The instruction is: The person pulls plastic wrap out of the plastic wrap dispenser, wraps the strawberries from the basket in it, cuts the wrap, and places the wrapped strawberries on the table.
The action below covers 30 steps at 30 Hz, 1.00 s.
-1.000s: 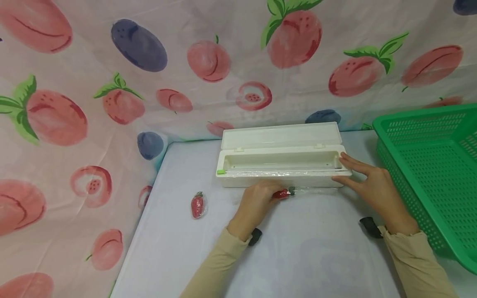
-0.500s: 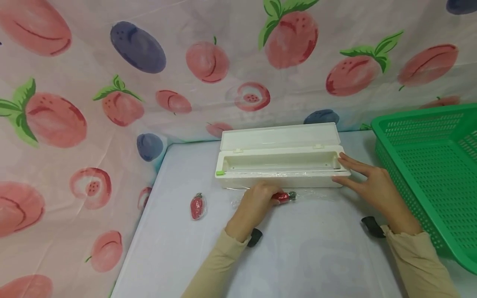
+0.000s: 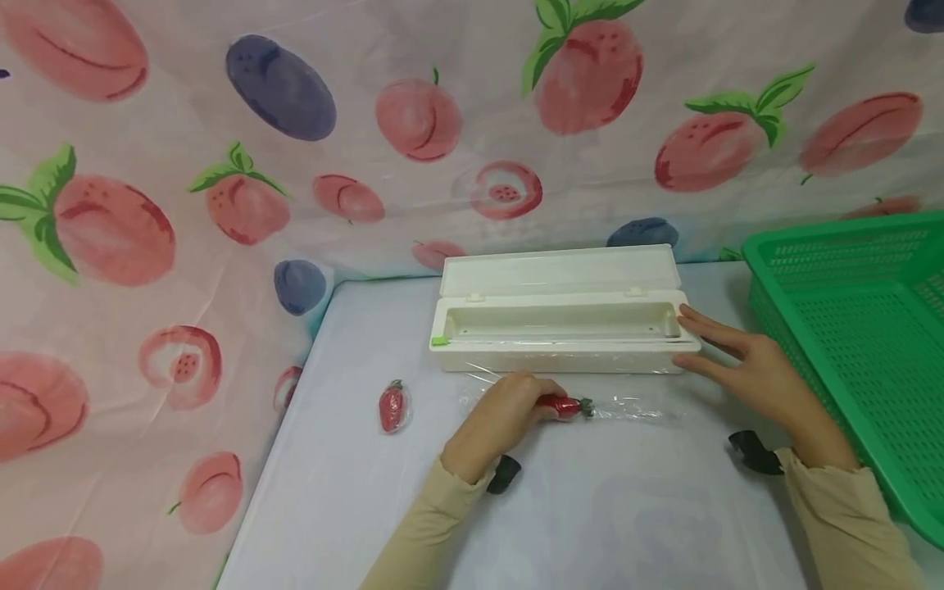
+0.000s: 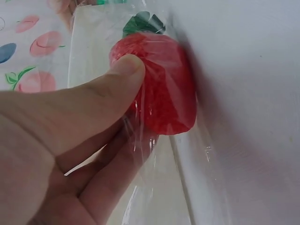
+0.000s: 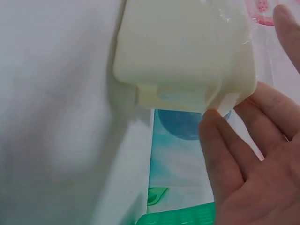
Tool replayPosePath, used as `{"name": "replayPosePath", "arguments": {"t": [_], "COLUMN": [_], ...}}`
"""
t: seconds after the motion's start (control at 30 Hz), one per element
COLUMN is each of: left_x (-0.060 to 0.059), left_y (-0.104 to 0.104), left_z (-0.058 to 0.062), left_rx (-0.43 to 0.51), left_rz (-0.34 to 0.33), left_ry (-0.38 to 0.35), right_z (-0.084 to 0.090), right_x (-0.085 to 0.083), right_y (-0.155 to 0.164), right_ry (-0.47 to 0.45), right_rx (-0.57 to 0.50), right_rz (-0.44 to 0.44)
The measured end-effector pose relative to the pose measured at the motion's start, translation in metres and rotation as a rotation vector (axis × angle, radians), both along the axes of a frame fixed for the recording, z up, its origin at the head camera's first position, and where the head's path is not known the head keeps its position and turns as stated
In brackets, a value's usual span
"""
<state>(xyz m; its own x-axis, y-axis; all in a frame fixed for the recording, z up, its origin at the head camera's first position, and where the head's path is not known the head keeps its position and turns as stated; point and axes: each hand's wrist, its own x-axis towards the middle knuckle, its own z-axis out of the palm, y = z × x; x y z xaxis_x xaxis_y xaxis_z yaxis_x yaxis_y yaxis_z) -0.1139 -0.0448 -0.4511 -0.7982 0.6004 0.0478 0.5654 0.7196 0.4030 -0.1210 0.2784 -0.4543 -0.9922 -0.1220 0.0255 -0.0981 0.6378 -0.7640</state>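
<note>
The left hand (image 3: 501,418) pinches the film-wrapped strawberry (image 3: 562,406) on the counter (image 3: 627,508) before the box (image 3: 560,340) (braced by the flat, open right hand (image 3: 760,373)), and a hard tug could tear the film (image 3: 634,407).

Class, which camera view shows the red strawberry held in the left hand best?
The left wrist view: the strawberry fills the frame, wrapped in clear film, pinched by the left hand. The head view shows it small; the right wrist view misses it.
</note>
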Motion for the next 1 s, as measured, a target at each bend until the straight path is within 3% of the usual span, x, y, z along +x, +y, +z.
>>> {"name": "replayPosePath", "arguments": {"t": [0.13,0.37,0.47,0.57,0.73,1.0], "left_x": [0.001,0.002,0.001,0.0,-0.001,-0.002], "left_y": [0.001,0.001,0.001,0.0,0.0,0.001], "left_z": [0.003,0.005,0.004,0.002,-0.002,-0.005], "left_rx": [0.036,0.065,0.056,0.041,0.029,0.027], "left_rz": [-0.003,0.006,0.003,-0.003,-0.02,-0.01], "left_ry": [-0.047,-0.135,-0.137,-0.108,-0.06,-0.138], "right_z": [0.003,0.014,0.02,0.02,0.009,-0.007], "right_x": [0.003,0.01,0.016,0.021,0.027,0.031], "right_y": [0.0,-0.021,-0.041,-0.064,-0.095,-0.113], "right_ry": [0.091,0.498,0.592,0.591,0.5,0.399], "right_rx": [0.051,0.091,0.101,0.12,0.158,0.25], "right_rz": [0.031,0.039,0.137,0.272,0.424,0.462]}}
